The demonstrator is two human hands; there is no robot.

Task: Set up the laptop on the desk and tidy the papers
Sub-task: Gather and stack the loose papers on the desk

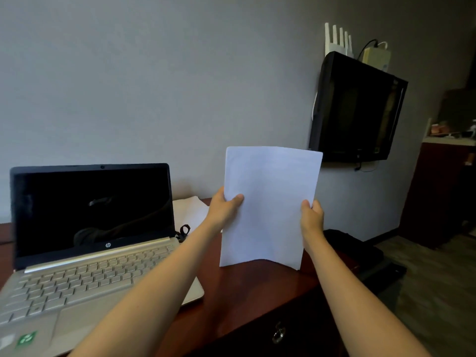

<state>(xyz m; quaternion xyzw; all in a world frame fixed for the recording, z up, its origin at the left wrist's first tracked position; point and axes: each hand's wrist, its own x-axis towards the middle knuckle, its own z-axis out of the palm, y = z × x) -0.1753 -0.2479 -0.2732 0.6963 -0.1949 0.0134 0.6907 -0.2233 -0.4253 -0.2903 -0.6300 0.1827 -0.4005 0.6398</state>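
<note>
A silver laptop (85, 253) stands open on the dark red wooden desk (247, 287) at the left, its screen black. I hold a stack of white papers (270, 204) upright above the desk's right part, its bottom edge close to the desk top. My left hand (224, 210) grips the stack's left edge and my right hand (311, 217) grips its right edge. More white paper (189, 211) lies flat on the desk behind the laptop's right corner.
A small black looped object (184, 231) lies beside the laptop hinge. A black TV (358, 109) hangs on the wall at right with a white router (338, 41) on top. A dark bag (353, 248) sits past the desk's right edge. A key hangs in the desk drawer (278, 336).
</note>
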